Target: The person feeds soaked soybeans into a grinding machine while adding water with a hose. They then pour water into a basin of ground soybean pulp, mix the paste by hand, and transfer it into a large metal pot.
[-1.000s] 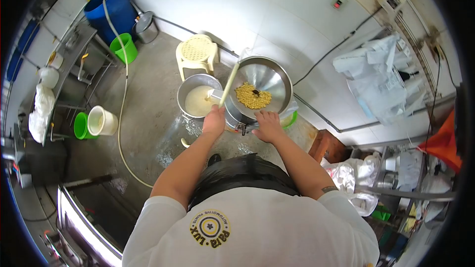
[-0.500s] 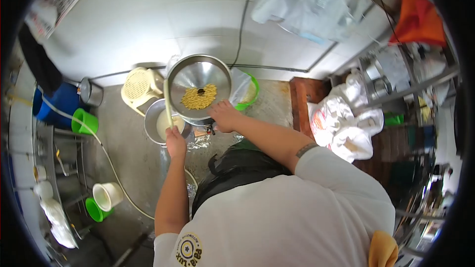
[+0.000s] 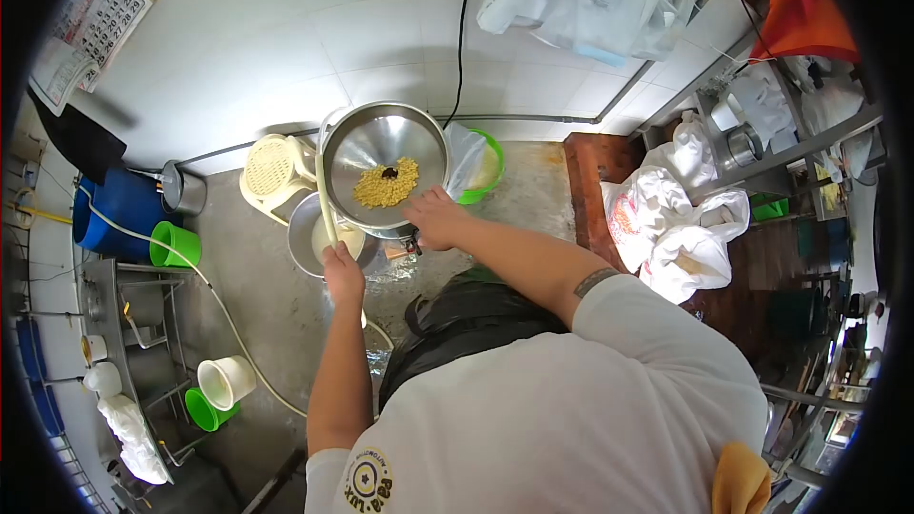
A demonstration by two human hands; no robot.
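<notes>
A wide steel hopper [image 3: 386,128] holds yellow grains [image 3: 386,187] around a dark hole at its centre. My left hand [image 3: 342,271] is wrapped round the lower end of a pale hose [image 3: 325,195], which runs up along the hopper's left side. Below and left of the hopper, a metal pot [image 3: 303,246] holds a pale, creamy liquid, partly hidden by the hose and hopper. My right hand [image 3: 437,218] rests on the hopper's front rim, with its fingers spread and nothing visible in them.
A cream stool [image 3: 274,171] stands left of the hopper, a green basin [image 3: 490,168] right of it. White sacks [image 3: 674,219] lie at the right. Toward the left are a blue barrel [image 3: 124,219], green bucket [image 3: 176,244], white bucket [image 3: 227,382] and a hose across the floor.
The view has swung to the right, so the hopper and hands appear farther left. My left hand keeps its grip on the pale hose, and my right hand stays at the hopper's rim.
</notes>
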